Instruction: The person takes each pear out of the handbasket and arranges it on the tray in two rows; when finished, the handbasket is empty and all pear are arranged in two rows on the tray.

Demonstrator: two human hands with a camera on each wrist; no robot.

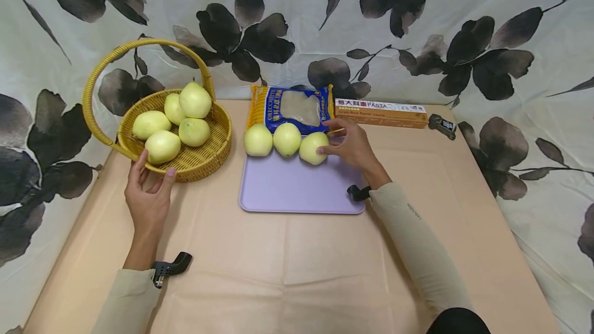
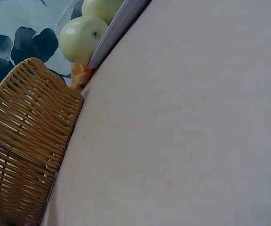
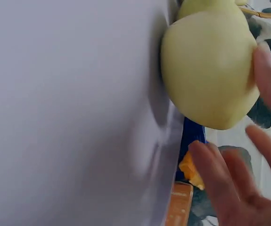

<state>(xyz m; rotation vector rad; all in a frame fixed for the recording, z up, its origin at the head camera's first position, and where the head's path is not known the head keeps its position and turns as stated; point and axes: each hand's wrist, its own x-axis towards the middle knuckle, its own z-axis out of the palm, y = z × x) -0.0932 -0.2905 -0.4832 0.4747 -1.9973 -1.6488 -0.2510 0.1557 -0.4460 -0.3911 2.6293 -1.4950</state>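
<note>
My left hand [image 1: 149, 200] holds the near left edge of a yellow wicker basket [image 1: 211, 166], its thumb against the outer wall. Several yellow-green pears [image 1: 195, 99] are piled in the basket, one with its stem up. Three more pears stand in a row along the back of a lilac tray [image 1: 297, 189]. At the rightmost pear [image 1: 313, 148], my right hand [image 1: 350, 143] has its thumb touching the side, with the other fingers spread. In the right wrist view those fingers stand apart from the pear [image 3: 210, 70]. Only fingertip traces of my left hand show in the left wrist view.
Behind the tray lies a blue and yellow pasta bag [image 1: 297, 110]. To its right are an orange-brown pasta box [image 1: 380, 114] and a small black packet [image 1: 442, 126]. A tall handle [image 1: 90, 94] arches over the basket. Floral cloth [image 1: 306, 14] hangs behind the table.
</note>
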